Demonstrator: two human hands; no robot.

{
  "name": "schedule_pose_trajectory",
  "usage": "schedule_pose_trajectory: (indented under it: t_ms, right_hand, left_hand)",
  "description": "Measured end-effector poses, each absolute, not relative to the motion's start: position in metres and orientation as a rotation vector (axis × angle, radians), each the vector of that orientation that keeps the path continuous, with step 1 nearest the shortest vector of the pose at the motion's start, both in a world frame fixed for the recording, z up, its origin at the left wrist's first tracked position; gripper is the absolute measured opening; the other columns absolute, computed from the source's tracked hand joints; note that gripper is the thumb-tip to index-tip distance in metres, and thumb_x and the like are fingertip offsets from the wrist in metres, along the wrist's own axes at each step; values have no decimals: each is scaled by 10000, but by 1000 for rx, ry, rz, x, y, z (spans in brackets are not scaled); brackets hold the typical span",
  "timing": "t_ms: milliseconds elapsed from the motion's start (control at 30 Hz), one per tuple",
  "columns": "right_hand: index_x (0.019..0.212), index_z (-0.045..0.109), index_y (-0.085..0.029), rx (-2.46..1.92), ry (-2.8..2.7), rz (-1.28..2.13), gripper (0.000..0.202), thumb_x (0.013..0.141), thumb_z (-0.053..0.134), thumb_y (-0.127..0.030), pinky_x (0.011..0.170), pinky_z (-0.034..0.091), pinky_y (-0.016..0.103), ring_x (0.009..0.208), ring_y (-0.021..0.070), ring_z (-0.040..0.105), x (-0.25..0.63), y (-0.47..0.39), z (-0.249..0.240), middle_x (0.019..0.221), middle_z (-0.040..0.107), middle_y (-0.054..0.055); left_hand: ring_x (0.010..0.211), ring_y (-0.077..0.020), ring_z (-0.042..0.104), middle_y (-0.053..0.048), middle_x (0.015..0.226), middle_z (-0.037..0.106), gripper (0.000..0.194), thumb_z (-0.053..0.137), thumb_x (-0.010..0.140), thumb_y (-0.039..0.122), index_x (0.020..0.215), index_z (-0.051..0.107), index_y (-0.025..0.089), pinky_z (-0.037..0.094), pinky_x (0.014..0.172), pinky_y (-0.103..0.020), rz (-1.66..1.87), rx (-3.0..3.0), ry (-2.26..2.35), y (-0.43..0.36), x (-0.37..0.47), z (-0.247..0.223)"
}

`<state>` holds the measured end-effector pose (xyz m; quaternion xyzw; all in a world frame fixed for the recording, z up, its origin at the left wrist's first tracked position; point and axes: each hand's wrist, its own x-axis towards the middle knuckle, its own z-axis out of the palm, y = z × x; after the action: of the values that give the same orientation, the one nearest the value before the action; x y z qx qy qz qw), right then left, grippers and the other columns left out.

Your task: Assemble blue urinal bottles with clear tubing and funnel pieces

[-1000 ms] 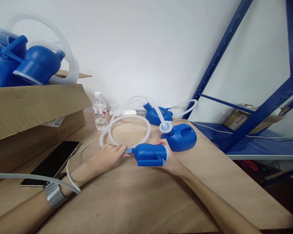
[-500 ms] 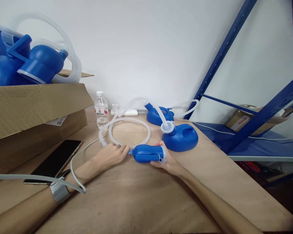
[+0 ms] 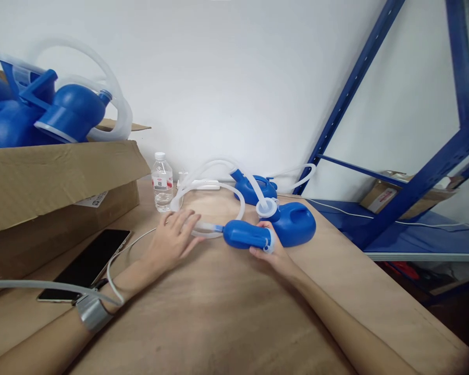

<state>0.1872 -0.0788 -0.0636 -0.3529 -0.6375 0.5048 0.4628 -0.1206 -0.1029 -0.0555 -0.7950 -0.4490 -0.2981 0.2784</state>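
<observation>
My right hand (image 3: 274,252) grips the wide, white-rimmed end of a small blue bottle (image 3: 244,234) held above the table. A clear tube (image 3: 207,227) joins the bottle's narrow end at the left and loops over the table. My left hand (image 3: 175,237) has its fingers spread over the near left part of the tube loop; whether the fingertips touch it is unclear. Just behind my right hand lies a large blue jug (image 3: 297,224) with a white funnel-like disc (image 3: 266,207) at its mouth and a tube rising from it. Another blue jug (image 3: 258,188) lies further back.
At the left, a cardboard box (image 3: 62,172) holds several blue bottles and tubes. A black phone (image 3: 88,263), a water bottle (image 3: 163,182) and a white power strip (image 3: 207,185) rest on the table. A thin cable crosses my left wrist. Blue shelving (image 3: 347,83) stands at the right.
My left hand has let go of the bottle's narrow end, moved left and spread its fingers. My right hand and the small bottle have shifted slightly right and up.
</observation>
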Motion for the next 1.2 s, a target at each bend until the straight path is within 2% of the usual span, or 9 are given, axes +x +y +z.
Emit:
schedule_pose_trajectory:
  t_ms: [100,200,333,433,567,700,800,967,1200]
  right_hand:
    - [1133,422,-296,-923,-1348,1279,653,695,890,-423,523,411,236,615,119,521,194,-69,-73,809,559,-63]
    - [1144,425,-288,-890,-1245,1331,662,694,885,-445,509,376,237,579,115,504,195,-65,-77,748,555,-74]
    - [1145,442,-289,-888,-1231,1356,677,668,900,-433,510,373,240,576,108,511,192,-67,-75,773,572,-69]
    - [1146,455,-295,-890,-1258,1382,664,671,896,-436,518,382,243,579,112,517,190,-69,-76,762,571,-69]
    - [1160,448,-303,-889,-1283,1430,673,672,897,-424,525,389,245,596,122,533,190,-69,-78,754,576,-68]
    - [1159,448,-301,-879,-1284,1458,680,666,903,-414,529,387,247,597,122,534,189,-71,-78,762,577,-65]
    - [1156,447,-298,-880,-1263,1465,679,667,901,-422,528,379,248,603,128,536,188,-72,-76,753,571,-64]
    - [1146,472,-290,-864,-1250,1476,650,674,896,-428,526,366,244,593,116,530,188,-71,-76,766,575,-61]
    - [1156,466,-302,-863,-1201,1492,701,632,918,-412,528,369,249,595,120,542,189,-72,-76,782,585,-62]
  left_hand:
    - [1204,-381,595,-234,1312,628,482,405,1026,442,1349,554,116,442,989,-522,-1023,-2020,-1622,-97,-131,-54]
    - [1120,-348,651,-183,1242,683,586,365,1017,495,1468,458,133,484,963,-483,-1294,-2095,-2046,-86,-140,-57]
    - [1265,-323,609,-150,1360,659,672,450,967,554,1532,397,194,422,1095,-466,-1748,-2137,-2338,-72,-146,-62]
    - [1324,-322,570,-155,1408,635,648,543,913,576,1427,528,181,392,1136,-460,-1989,-2175,-2321,-70,-143,-63]
    - [1297,-340,581,-142,1360,671,563,667,825,597,1215,681,191,432,1101,-461,-2195,-2293,-2190,-74,-135,-60]
    - [1190,-345,644,-155,1214,725,448,687,834,565,1051,714,173,550,913,-435,-2635,-2275,-2210,-81,-128,-55]
    - [1019,-295,708,-156,1110,741,324,696,862,447,993,695,151,581,766,-366,-2984,-2197,-2190,-84,-126,-51]
    - [810,-219,715,-103,974,736,204,636,928,360,972,654,162,574,653,-307,-3139,-2184,-2147,-87,-124,-48]
    - [760,-199,697,-90,933,707,258,608,950,403,992,657,153,560,622,-282,-3055,-2281,-2228,-87,-123,-53]
